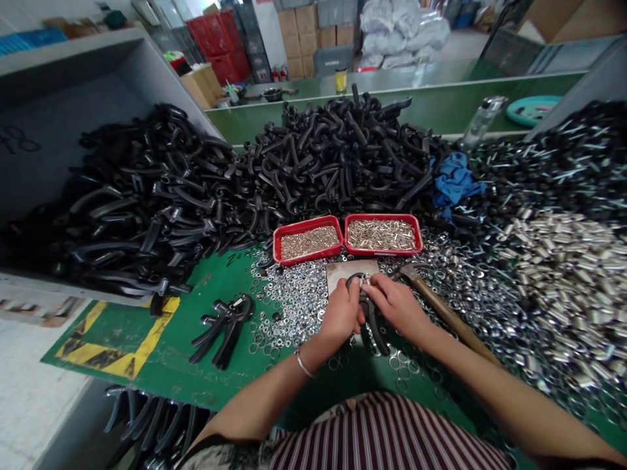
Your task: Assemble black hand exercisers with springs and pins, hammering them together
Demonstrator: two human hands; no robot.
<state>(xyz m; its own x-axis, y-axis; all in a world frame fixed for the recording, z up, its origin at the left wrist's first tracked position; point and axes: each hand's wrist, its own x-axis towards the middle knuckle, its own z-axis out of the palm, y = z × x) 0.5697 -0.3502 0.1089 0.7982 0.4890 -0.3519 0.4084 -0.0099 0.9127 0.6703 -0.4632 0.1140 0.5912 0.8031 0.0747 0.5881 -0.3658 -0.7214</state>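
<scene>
In front of me my left hand (343, 308) is closed around a black curved handle (376, 329), which looks like part of a hand grip exerciser. My right hand (398, 305) pinches a small silvery metal part (365, 279) at the top of that handle; its exact kind is hard to make out. Both hands are over a flat metal plate (337, 271). Just right of them lies a hammer (441, 307) with a wooden shaft. Small washers and rings (294, 307) are scattered around the hands.
Two red trays (307, 242) (383, 235) of small metal pins stand behind my hands. Black handles (333, 150) are heaped beyond. At right are silvery sleeves (568, 267) and a blue cloth (455, 179). An assembled black hand grip (225, 329) lies at left.
</scene>
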